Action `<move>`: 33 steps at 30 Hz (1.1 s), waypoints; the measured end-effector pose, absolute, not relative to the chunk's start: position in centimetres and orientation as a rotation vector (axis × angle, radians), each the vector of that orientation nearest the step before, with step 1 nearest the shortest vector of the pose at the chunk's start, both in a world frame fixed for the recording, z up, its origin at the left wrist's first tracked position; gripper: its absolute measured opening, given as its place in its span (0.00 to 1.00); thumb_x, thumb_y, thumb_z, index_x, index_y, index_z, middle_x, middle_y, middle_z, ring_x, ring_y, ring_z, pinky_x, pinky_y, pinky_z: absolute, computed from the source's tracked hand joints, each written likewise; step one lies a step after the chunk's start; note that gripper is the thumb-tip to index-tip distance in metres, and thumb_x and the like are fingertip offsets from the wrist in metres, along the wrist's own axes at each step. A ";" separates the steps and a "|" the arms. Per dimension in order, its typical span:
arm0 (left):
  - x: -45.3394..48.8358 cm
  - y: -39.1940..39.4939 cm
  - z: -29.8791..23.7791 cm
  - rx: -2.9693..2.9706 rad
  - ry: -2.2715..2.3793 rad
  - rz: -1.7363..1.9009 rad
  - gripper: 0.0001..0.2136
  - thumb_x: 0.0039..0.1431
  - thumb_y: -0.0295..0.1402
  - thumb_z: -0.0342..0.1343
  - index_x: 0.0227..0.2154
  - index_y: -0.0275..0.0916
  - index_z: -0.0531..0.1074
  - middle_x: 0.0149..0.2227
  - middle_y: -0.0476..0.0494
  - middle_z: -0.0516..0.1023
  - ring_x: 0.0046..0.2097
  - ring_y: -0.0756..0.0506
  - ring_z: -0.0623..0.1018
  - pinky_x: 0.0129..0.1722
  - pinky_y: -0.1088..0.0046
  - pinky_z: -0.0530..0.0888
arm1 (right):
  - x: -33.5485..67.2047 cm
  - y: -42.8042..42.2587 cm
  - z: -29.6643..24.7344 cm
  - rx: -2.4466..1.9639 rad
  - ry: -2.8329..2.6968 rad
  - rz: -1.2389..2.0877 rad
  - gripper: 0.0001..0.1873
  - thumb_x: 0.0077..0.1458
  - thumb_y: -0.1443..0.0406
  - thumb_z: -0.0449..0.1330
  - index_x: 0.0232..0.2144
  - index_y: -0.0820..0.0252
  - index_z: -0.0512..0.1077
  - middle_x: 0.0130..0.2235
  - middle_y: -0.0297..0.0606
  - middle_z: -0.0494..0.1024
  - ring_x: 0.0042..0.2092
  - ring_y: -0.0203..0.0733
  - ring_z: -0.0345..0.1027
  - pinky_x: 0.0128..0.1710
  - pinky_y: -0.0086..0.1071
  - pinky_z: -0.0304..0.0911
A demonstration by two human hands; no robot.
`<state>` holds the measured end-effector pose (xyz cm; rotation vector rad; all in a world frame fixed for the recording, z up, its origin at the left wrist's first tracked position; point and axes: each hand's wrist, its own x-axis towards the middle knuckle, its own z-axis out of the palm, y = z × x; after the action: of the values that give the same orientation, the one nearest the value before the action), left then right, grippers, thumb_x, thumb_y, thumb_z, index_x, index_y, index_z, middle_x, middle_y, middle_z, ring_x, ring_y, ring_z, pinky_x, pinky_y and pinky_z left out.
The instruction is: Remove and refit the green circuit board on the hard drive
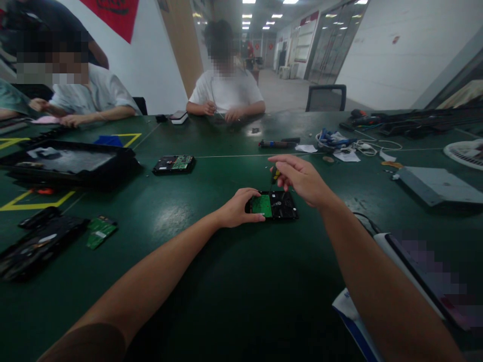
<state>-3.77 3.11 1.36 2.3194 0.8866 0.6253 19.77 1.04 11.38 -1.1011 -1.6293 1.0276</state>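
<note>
A black hard drive [286,206] with a green circuit board lies flat on the dark green table in front of me. My left hand [241,207] grips its left end, thumb along the near edge and fingers along the far edge. Over the drive's far side, my right hand [302,180] pinches a small screwdriver [275,175] with a yellow and black handle. The screwdriver stands nearly upright, its shaft pointing down to the drive. Whether the tip touches a screw is too small to tell.
Another hard drive [174,164] lies farther back on the left, near a black tray [71,163]. A loose green circuit board [101,232] sits by black parts [41,244]. On the right are a grey metal box [439,183] and a phone [422,271]. People sit across the table.
</note>
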 end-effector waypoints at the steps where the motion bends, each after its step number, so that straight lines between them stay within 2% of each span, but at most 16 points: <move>1: -3.8 3.1 1.4 2.323 0.884 0.624 0.36 0.54 0.53 0.69 0.60 0.40 0.69 0.64 0.32 0.69 0.67 0.31 0.67 0.67 0.48 0.66 | 19.8 1.0 11.4 -1.115 -1.651 0.988 0.14 0.65 0.54 0.61 0.47 0.53 0.77 0.33 0.35 0.75 0.30 0.35 0.66 0.27 0.32 0.61; 4: -3.8 3.1 1.4 2.320 0.879 0.618 0.35 0.54 0.53 0.69 0.60 0.42 0.69 0.64 0.33 0.69 0.67 0.31 0.67 0.66 0.46 0.67 | 19.9 1.0 11.4 -1.162 -1.656 0.904 0.12 0.61 0.54 0.65 0.39 0.55 0.76 0.32 0.35 0.75 0.30 0.35 0.64 0.26 0.32 0.59; 7: -3.7 3.1 1.4 2.309 0.882 0.622 0.35 0.53 0.52 0.69 0.60 0.43 0.69 0.64 0.34 0.69 0.67 0.31 0.67 0.66 0.44 0.67 | 19.9 1.0 11.3 -1.194 -1.618 0.900 0.13 0.59 0.54 0.67 0.36 0.56 0.73 0.33 0.35 0.76 0.29 0.35 0.65 0.25 0.32 0.58; 13: -3.7 3.1 1.4 2.320 0.880 0.634 0.34 0.54 0.52 0.69 0.60 0.42 0.70 0.64 0.33 0.69 0.67 0.31 0.67 0.66 0.45 0.66 | 19.9 1.3 11.1 -1.119 -1.648 0.972 0.16 0.65 0.50 0.61 0.43 0.53 0.76 0.44 0.39 0.80 0.29 0.33 0.65 0.24 0.32 0.58; 18: -3.7 3.1 1.3 2.318 0.887 0.624 0.35 0.54 0.53 0.69 0.60 0.41 0.69 0.65 0.33 0.69 0.67 0.31 0.67 0.67 0.47 0.67 | 19.9 1.4 10.9 -1.110 -1.591 1.011 0.16 0.68 0.52 0.57 0.49 0.52 0.77 0.41 0.38 0.78 0.30 0.35 0.68 0.26 0.32 0.60; 22: -3.8 3.1 1.4 2.322 0.887 0.614 0.35 0.54 0.53 0.69 0.60 0.42 0.69 0.65 0.33 0.69 0.67 0.32 0.67 0.67 0.47 0.67 | 20.0 1.3 11.0 -1.119 -1.640 0.924 0.14 0.63 0.52 0.63 0.43 0.53 0.77 0.36 0.35 0.76 0.30 0.35 0.65 0.25 0.31 0.58; 26: -3.8 3.1 1.5 2.320 0.880 0.611 0.35 0.54 0.53 0.69 0.60 0.42 0.69 0.64 0.33 0.69 0.67 0.32 0.67 0.66 0.47 0.67 | 20.0 1.1 11.2 -1.149 -1.610 0.876 0.14 0.59 0.53 0.68 0.36 0.55 0.74 0.34 0.34 0.76 0.29 0.34 0.65 0.25 0.32 0.58; 29: -3.8 3.0 1.5 2.324 0.877 0.618 0.35 0.54 0.53 0.69 0.60 0.41 0.69 0.64 0.33 0.69 0.67 0.31 0.66 0.67 0.47 0.67 | 20.0 1.2 11.2 -1.122 -1.623 0.904 0.14 0.60 0.52 0.67 0.39 0.54 0.74 0.38 0.36 0.78 0.28 0.34 0.66 0.24 0.32 0.58; 33: -3.7 3.0 1.4 2.325 0.892 0.612 0.35 0.54 0.53 0.69 0.60 0.42 0.69 0.64 0.33 0.69 0.67 0.31 0.67 0.67 0.47 0.67 | 19.9 1.5 10.8 -1.102 -1.623 0.933 0.17 0.66 0.50 0.60 0.45 0.54 0.78 0.43 0.39 0.80 0.29 0.34 0.67 0.25 0.32 0.60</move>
<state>-3.71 3.02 1.44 2.3254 0.8923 0.6119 19.88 1.50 10.84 -1.1020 -1.6235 0.9328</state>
